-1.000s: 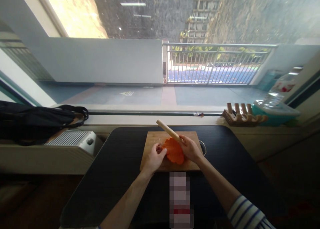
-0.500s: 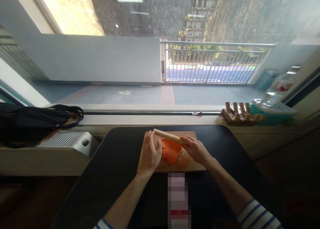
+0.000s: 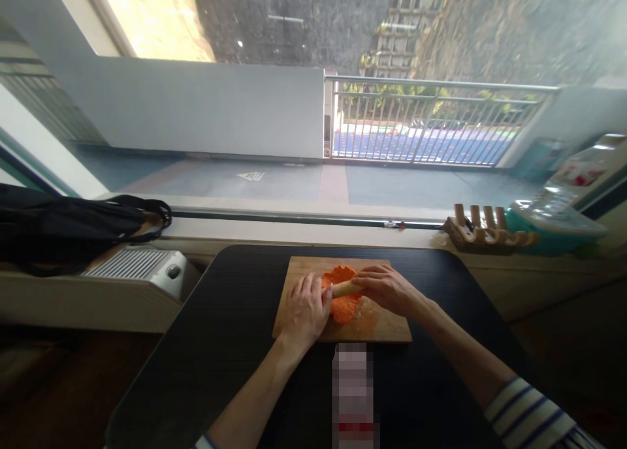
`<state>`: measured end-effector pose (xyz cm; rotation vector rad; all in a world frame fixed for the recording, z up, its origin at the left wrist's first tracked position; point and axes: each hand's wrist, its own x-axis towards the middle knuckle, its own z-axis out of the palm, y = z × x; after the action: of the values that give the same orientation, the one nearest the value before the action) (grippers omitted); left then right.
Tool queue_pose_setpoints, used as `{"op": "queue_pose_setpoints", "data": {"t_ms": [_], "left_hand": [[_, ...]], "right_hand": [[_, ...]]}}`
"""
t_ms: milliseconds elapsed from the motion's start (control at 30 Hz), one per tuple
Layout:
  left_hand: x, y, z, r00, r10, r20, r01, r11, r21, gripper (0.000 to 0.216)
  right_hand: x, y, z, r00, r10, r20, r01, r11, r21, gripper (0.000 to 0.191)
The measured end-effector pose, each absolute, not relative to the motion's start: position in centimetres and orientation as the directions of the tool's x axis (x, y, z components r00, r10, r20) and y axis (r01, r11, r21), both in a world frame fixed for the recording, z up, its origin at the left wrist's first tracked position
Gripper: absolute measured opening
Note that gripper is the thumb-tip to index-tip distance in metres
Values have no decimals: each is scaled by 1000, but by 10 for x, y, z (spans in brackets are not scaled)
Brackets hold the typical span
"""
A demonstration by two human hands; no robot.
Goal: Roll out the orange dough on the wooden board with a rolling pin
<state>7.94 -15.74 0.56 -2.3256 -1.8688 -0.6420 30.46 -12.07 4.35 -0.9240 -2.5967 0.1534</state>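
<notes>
Both ends need equal pressure: your left hand (image 3: 307, 305) covers one end of the rolling pin (image 3: 343, 288), clasping or pressing, I can't tell; orange dough (image 3: 343, 310) lies under its middle on the board (image 3: 386, 329); your right hand (image 3: 386, 286) grasps the right end. Uneven leaning could thin one side.

Note flat orange dough-like sheet (image 3: 343, 309), pale-tan cylindrical wooden rolling pin (image 3: 344, 289), light-brown rectangular wooden board (image 3: 385, 330), blue-striped white fabric sleeve (image 3: 531, 413), black round-cornered table (image 3: 220, 318).
</notes>
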Motion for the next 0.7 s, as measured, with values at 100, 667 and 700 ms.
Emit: {"op": "queue_pose_setpoints", "data": {"t_ms": [100,667,700], "left_hand": [[81,-162,0,163,909,383,955,-244,171,44],[86,-132,-9,89,916,392,952,-194,236,51],[85,-128,-8,84,915,394,955,-187,231,51]], "right_hand": [[308,-120,38,-721,625,300,574,781,-247,25],[281,-76,10,-454,883,122,877,467,-116,52],[280,-72,10,-452,884,121,877,465,-119,51]]}}
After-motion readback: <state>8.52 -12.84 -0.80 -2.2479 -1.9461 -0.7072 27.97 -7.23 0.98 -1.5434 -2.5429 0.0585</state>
